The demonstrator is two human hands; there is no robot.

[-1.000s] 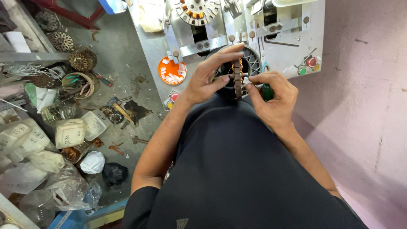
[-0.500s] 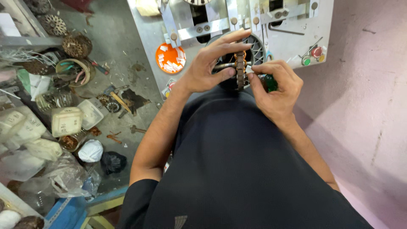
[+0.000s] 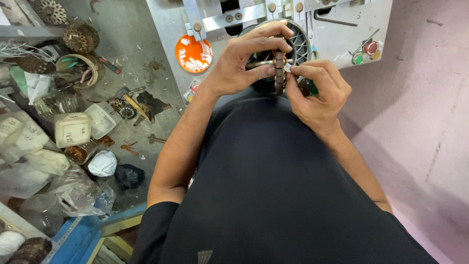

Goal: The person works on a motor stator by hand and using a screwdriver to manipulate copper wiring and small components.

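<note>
Slotted brown rotor core (image 3: 279, 73) between left hand (image 3: 239, 63) and right hand (image 3: 320, 93) (both pinching).

Slotted rotor core (image 3: 279, 73) on shaft at frame centre-top, between left hand (image 3: 243, 61) at 9 o'clock and right hand (image 3: 318, 93) at 4 o'clock; ribbed motor housing (image 3: 299, 43) behind it on machine panel (image 3: 337, 34); dish of paper slips (image 3: 193, 53) at 9 o'clock of left hand; plastic containers (image 3: 72, 129) on floor far 8 o'clock; wall at 3 o'clock

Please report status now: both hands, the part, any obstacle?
Left hand grips slotted brown motor core by its shaft. Right hand pinches small white strip at core, green-handled tool in palm. Nothing in the way.
</note>
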